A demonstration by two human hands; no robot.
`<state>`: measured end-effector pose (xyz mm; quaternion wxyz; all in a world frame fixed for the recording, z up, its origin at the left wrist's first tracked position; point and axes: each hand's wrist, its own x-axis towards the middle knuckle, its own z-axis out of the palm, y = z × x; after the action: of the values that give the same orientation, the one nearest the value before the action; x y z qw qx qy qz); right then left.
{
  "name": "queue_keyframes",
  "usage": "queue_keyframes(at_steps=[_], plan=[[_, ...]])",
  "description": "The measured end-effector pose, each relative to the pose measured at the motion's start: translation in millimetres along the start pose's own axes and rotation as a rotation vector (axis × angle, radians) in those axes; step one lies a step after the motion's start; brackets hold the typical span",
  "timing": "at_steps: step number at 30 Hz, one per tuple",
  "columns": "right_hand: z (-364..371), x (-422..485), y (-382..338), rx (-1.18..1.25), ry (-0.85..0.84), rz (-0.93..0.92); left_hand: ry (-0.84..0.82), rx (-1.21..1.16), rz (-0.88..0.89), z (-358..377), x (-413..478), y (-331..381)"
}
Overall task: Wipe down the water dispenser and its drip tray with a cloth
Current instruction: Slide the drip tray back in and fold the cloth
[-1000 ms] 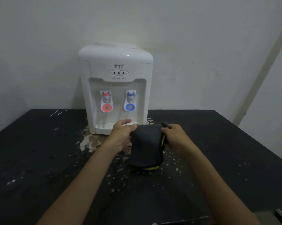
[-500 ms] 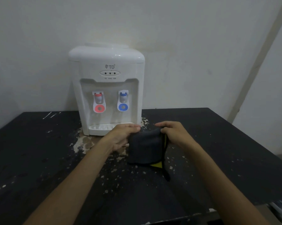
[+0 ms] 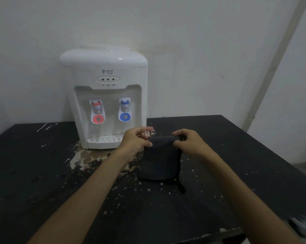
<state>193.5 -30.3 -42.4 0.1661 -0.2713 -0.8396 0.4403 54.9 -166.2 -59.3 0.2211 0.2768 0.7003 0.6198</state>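
A white tabletop water dispenser [image 3: 106, 67] stands against the wall, with a red tap [image 3: 97, 111] and a blue tap [image 3: 125, 110] over its white drip tray [image 3: 103, 140]. In front of its right side, a dark grey cloth [image 3: 160, 161] with a yellow edge hangs folded above the table. My left hand [image 3: 137, 140] pinches the cloth's top left corner. My right hand [image 3: 186, 140] pinches its top right corner. Both hands are just right of the drip tray.
The black table [image 3: 43, 173] has flaked, pale patches in front of the dispenser [image 3: 88, 157] and white specks across it. Its front edge runs at the bottom right. A plain wall stands behind, with a corner strip at the right.
The cloth has been lifted a little and stretched between both hands. The view has shifted, so the dispenser sits further left in the frame.
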Motion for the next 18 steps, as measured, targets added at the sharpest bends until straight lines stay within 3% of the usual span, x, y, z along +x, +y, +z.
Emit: queue_keyframes(at_steps=[3,7,10,14,18], plan=[[-6,6,1,-0.328,0.003,-0.035,-0.022,0.150,0.115,6,6,7],[-8,20,-1,-0.636,0.127,-0.051,-0.135,0.645,0.231,22,17,14],[-21,31,1,-0.821,0.151,-0.039,-0.137,0.765,0.282,30,29,18],[-49,52,3,-0.728,0.087,-0.002,-0.111,0.835,0.242,42,56,23],[-68,86,7,-0.332,-0.036,0.124,-0.124,0.574,0.073,64,92,25]])
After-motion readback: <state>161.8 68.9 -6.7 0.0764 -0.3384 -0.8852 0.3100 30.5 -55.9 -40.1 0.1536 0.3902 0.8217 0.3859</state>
